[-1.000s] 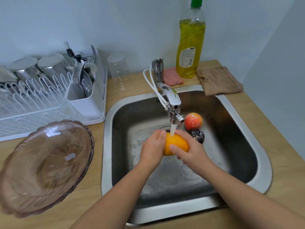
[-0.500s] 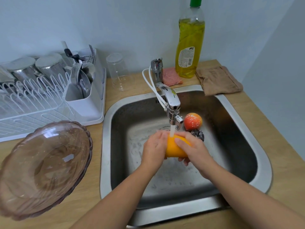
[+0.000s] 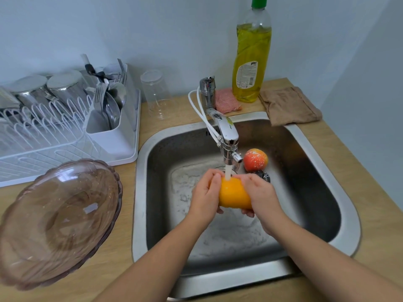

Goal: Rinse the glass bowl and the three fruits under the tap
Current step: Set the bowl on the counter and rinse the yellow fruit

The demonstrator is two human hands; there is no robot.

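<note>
While water from the tap (image 3: 227, 147) strikes it, left hand (image 3: 206, 197) and right hand (image 3: 260, 196) clasp the orange fruit (image 3: 234, 196), fingers curled around it; a dark fruit (image 3: 264, 176), possibly a plum, lies behind.

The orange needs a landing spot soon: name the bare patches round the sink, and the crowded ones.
Bare counter lies right of the sink, in front of the brown cloth; a narrow strip separates sink and glass bowl. Crowded: tap, sponge, soap bottle behind the sink; dish rack at left.
</note>
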